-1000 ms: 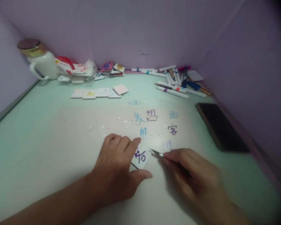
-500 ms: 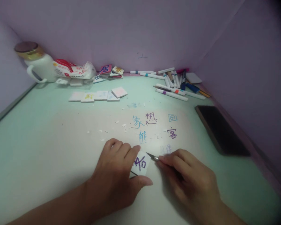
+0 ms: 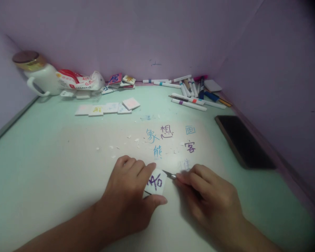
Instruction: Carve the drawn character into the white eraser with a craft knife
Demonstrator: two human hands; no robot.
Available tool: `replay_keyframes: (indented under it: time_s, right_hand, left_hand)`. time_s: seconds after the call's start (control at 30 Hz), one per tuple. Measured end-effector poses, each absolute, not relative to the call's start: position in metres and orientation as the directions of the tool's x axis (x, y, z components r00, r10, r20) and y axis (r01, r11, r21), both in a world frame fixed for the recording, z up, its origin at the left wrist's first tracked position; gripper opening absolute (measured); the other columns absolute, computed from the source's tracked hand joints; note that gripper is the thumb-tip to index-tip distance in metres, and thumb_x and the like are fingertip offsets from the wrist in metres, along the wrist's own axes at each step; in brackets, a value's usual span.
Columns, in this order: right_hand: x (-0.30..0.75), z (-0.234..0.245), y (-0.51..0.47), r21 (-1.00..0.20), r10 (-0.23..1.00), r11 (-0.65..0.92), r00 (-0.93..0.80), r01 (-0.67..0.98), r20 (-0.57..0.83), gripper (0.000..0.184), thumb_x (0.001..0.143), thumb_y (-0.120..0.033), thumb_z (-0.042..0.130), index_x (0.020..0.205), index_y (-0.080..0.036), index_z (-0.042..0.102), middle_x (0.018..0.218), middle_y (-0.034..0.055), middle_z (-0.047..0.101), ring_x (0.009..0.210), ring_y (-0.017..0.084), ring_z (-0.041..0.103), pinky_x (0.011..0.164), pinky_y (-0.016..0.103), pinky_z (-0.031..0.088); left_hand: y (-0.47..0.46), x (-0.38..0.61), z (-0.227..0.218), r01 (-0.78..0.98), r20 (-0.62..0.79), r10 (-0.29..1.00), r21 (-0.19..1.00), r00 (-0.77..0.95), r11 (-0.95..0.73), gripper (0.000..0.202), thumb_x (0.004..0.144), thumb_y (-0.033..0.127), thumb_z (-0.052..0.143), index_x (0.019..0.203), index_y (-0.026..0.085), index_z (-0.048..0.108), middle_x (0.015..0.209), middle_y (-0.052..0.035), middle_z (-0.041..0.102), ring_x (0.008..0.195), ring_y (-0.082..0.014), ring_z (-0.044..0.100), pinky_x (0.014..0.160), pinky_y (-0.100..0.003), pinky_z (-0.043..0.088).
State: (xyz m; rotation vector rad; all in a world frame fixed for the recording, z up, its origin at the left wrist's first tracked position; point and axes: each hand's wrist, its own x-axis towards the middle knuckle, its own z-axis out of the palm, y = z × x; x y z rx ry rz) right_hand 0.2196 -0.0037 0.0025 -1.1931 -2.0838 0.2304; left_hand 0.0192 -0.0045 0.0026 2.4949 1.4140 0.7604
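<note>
Between its thumb and fingers, my left hand point(image 3: 131, 196) grips a small white square tile point(image 3: 160, 189) with a purple Chinese character on it, low over the table. Part of the tile is hidden behind those fingers. My right hand point(image 3: 212, 196) is closed around a craft knife point(image 3: 172, 175) in a pen-like hold. Its pointed blade is at the tile's upper right corner; whether it cuts in there I cannot tell. Beyond the hands, small white shavings point(image 3: 137, 140) lie scattered near characters written on the tabletop in blue and purple.
A row of pale tiles point(image 3: 96, 110) lies at mid-left, with coloured tiles point(image 3: 116, 79) behind. A lidded white mug point(image 3: 43, 78) and a red-white packet point(image 3: 78, 80) stand at the back left. Several markers point(image 3: 189, 104) lie back right, above a dark phone point(image 3: 244, 141).
The whole scene has shifted slightly left in view as the camera moved. Both hands keep their holds, and the knife tip stays at the tile's corner.
</note>
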Motion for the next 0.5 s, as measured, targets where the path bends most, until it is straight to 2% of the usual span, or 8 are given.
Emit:
replay_keyframes:
  time_s: [0.33, 0.5]
  right_hand:
    - [0.2229, 0.0008, -0.0026, -0.434, 0.801, 0.575, -0.367, 0.694, 0.473, 0.018, 0.084, -0.010, 0.054, 0.075, -0.012, 0.069, 0.059, 0.0012, 0.049, 0.049, 0.011, 0.045, 0.044, 0.024, 0.032]
    - [0.2220, 0.0032, -0.0027, -0.422, 0.814, 0.563, -0.388, 0.711, 0.432, 0.020, 0.082, -0.011, 0.051, 0.070, -0.014, 0.067, 0.058, -0.0003, 0.046, 0.046, 0.010, 0.042, 0.043, 0.024, 0.028]
  left_hand:
    - [-0.0034, 0.0211, 0.0016, 0.748, 0.366, 0.834, 0.386, 0.412, -0.540, 0.040, 0.069, 0.030, 0.075, 0.099, 0.007, 0.062, 0.075, -0.0063, 0.057, 0.072, -0.0228, 0.049, 0.077, -0.047, 0.040]
    - [-0.0028, 0.0206, 0.0005, 0.750, 0.373, 0.828, 0.372, 0.419, -0.547, 0.042, 0.070, 0.033, 0.074, 0.101, 0.008, 0.062, 0.076, -0.0066, 0.058, 0.072, -0.0230, 0.050, 0.077, -0.048, 0.041]
